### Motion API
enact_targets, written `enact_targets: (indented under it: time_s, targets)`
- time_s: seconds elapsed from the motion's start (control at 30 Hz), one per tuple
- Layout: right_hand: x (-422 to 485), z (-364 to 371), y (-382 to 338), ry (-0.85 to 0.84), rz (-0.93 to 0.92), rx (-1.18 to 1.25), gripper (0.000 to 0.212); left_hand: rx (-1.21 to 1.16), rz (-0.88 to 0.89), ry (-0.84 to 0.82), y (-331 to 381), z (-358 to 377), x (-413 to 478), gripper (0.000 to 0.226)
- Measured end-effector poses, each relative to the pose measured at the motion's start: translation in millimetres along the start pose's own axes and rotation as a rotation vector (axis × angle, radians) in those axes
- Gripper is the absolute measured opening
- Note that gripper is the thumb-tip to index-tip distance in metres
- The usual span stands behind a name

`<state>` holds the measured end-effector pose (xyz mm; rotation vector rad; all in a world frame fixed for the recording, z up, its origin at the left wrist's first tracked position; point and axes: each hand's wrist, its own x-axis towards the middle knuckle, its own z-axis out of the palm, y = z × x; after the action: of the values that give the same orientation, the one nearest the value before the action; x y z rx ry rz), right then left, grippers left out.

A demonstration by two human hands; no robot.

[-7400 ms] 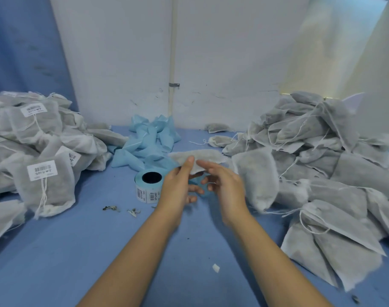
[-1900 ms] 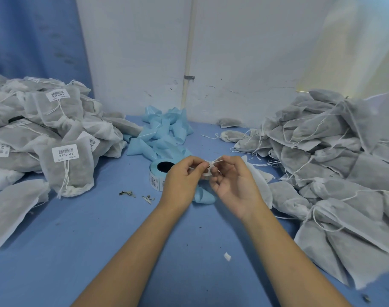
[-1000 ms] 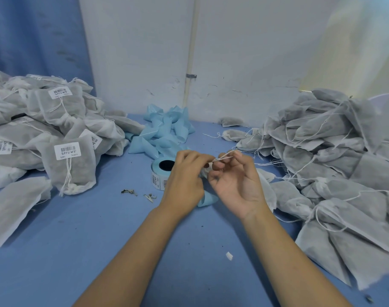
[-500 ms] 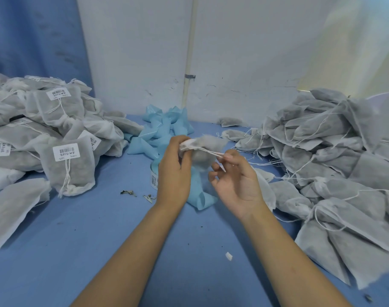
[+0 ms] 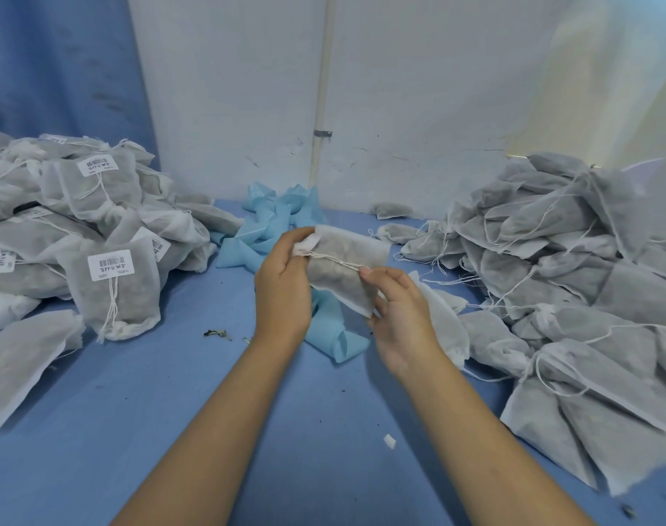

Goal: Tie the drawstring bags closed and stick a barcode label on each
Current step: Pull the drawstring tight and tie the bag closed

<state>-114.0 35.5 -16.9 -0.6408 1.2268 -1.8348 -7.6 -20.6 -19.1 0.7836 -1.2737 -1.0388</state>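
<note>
Left hand (image 5: 286, 282) grips the gathered neck of a bag (image 5: 343, 286) at frame centre; right hand (image 5: 399, 317) pinches the string (image 5: 335, 261) taut across its face, apparently flattening it for labelling. Labelled bags (image 5: 111, 294) lie at left, unlabelled bags (image 5: 551, 229) at right.

Above the blue tabletop (image 5: 134, 411), the left hand (image 5: 284, 290) grips the gathered neck of a small grey fabric drawstring bag (image 5: 343, 277), held sideways. The right hand (image 5: 403, 320) pinches its other end, thumb on the thin white drawstring (image 5: 331, 260) stretched across it. Labelled grey bags (image 5: 111, 286) pile at left, unlabelled grey bags (image 5: 570, 275) at right, crumpled pale-blue backing strip (image 5: 270, 229) behind.
</note>
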Motion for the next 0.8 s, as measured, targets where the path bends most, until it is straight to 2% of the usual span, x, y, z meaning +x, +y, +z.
enact_targets:
  time_s: [0.13, 0.27, 0.37, 0.47, 0.53, 0.63, 0.73, 0.8]
  targets:
    - [0, 3, 2, 0.040, 0.009, 0.039, 0.022, -0.099, -0.075, -0.068, 1, 0, -2, 0.040]
    - [0, 5, 4, 0.061, 0.013, 0.121, 0.022, -0.114, -0.046, -0.098, -2, 6, -8, 0.064]
    - [-2, 6, 5, 0.038, 0.021, 0.167, 0.022, -0.085, -0.108, -0.037, -5, 15, -10, 0.081]
    - [-2, 9, 9, -0.002, 0.026, 0.170, 0.021, -0.162, -0.184, 0.037, -5, 17, -9, 0.077]
    - [-2, 11, 13, -0.010, 0.007, 0.048, 0.011, -0.280, -0.262, 0.063, -2, 14, -7, 0.074]
    - [0, 10, 17, 0.037, -0.028, -0.168, 0.021, -0.409, -0.351, 0.081, 1, 8, -1, 0.066]
    - [-5, 9, 10, -0.106, 0.020, -0.359, 0.008, -0.491, -0.386, 0.050, 4, -1, 4, 0.040]
    - [-8, 10, 8, -0.238, 0.118, -0.539, 0.017, -0.589, -0.414, 0.041, 5, -5, 6, 0.034]
